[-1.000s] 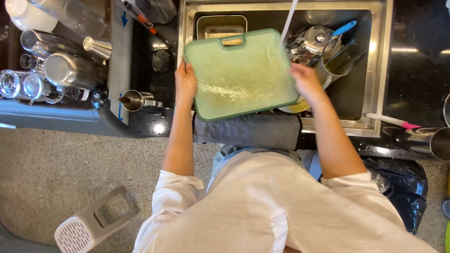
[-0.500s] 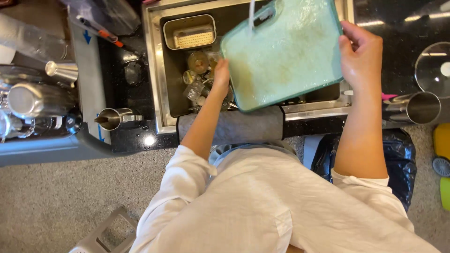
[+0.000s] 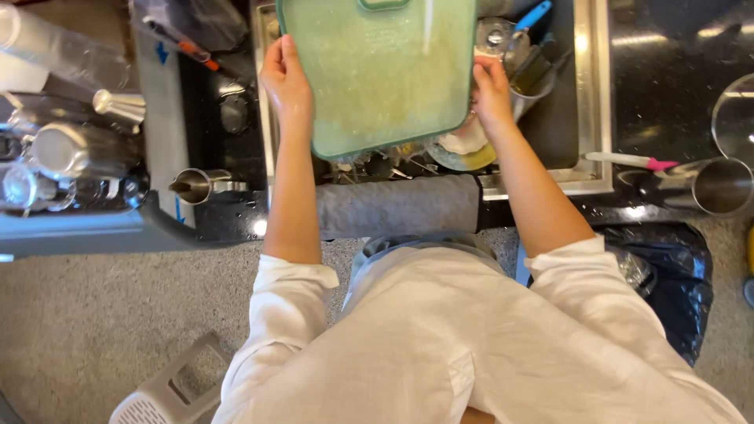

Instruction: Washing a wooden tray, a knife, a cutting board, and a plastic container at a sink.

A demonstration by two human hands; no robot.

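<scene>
Both hands' fingers, left hand (image 3: pixel 287 82) and right hand (image 3: pixel 491 90), pinch the green cutting board (image 3: pixel 381 71) at top centre over the sink (image 3: pixel 593 102), its surface wet and smeared, so rinsing looks unfinished.

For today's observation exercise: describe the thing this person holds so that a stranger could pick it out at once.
Find the steel sink set in the black counter. Above it, the left hand and right hand grip the side edges of a pale green cutting board. It is the only large flat thing there; everything under it is small metal dishware.
</scene>
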